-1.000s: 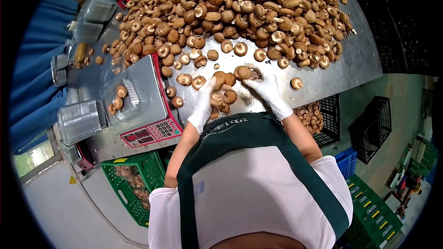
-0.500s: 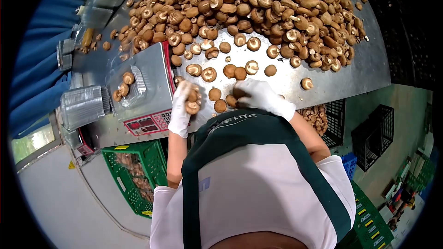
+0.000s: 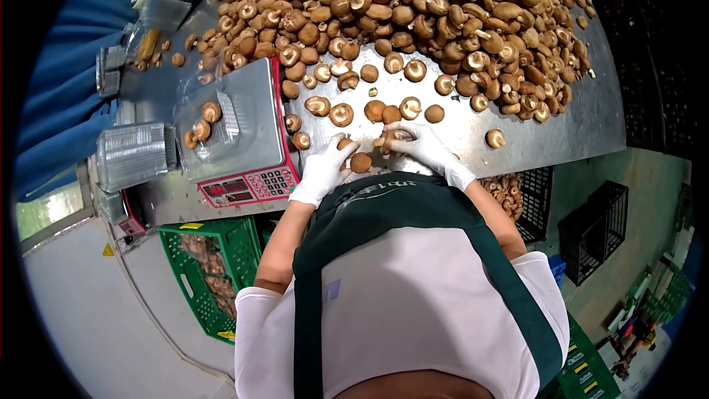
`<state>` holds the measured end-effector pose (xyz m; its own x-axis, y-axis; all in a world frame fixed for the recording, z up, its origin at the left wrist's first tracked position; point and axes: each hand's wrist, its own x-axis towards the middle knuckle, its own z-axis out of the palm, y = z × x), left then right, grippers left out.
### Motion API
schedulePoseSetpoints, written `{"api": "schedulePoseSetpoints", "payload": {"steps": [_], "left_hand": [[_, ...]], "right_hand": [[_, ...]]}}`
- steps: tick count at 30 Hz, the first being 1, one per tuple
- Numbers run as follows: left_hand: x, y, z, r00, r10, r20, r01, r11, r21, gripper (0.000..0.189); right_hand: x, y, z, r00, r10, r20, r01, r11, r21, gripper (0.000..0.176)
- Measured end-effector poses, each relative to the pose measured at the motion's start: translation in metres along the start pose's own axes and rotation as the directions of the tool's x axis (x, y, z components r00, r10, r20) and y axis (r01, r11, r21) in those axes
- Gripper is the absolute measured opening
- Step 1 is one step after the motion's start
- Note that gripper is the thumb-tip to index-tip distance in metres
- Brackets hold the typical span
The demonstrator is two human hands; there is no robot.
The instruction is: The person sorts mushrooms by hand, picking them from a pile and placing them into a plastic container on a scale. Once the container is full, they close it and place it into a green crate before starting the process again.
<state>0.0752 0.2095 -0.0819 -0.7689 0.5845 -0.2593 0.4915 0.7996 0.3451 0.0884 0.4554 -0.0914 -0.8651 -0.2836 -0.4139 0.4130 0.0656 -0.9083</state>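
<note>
My left hand [image 3: 323,171], in a white glove, lies at the near edge of the steel table with its fingers closed round a brown shiitake mushroom [image 3: 345,144]. Another shiitake [image 3: 360,162] sits right beside its thumb. To the right, my gloved right hand [image 3: 425,149] grips a shiitake [image 3: 397,135] whose cap is partly covered by the fingers; a pale stem shows at its left. Loose shiitakes [image 3: 341,114] lie just beyond both hands, some cap up and some gills up. Two more rest against the right side of the scale [image 3: 258,125].
A large shiitake heap [image 3: 443,15] covers the back of the steel table [image 3: 576,129]. On the scale, a clear plastic tray [image 3: 231,129] holds three mushrooms. Stacked clear trays [image 3: 133,155] stand at left. A green crate [image 3: 214,233] with packed mushrooms and black crates [image 3: 591,229] are below.
My left hand has moved right, away from the scale's edge, letting go of mushrooms there and reaching others. My right hand has lifted slightly, now with a mushroom's stem in sight.
</note>
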Motion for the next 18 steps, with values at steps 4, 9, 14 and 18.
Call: {"api": "schedulePoseSetpoints", "payload": {"steps": [4,9,14,18], "left_hand": [[0.009,-0.006,-0.002,0.989,-0.081,-0.12,0.052,0.973,-0.227,0.051],[0.018,0.008,-0.033,0.951,-0.254,0.178,0.205,0.085,-0.975,0.054],[0.028,0.019,-0.009,0.993,0.02,0.121,0.122,-0.158,-0.98,0.065],[0.025,0.034,-0.013,0.96,-0.001,0.282,0.278,-0.163,-0.947,0.061]], "right_hand": [[-0.001,0.01,-0.004,0.99,0.14,-0.027,-0.124,0.937,0.326,0.039],[-0.001,0.001,0.0,0.969,0.246,0.019,-0.212,0.79,0.575,0.052],[-0.006,-0.039,0.017,0.933,0.36,-0.016,-0.321,0.849,0.42,0.048],[0.0,-0.028,0.025,0.984,0.166,-0.058,-0.141,0.943,0.303,0.043]]}}
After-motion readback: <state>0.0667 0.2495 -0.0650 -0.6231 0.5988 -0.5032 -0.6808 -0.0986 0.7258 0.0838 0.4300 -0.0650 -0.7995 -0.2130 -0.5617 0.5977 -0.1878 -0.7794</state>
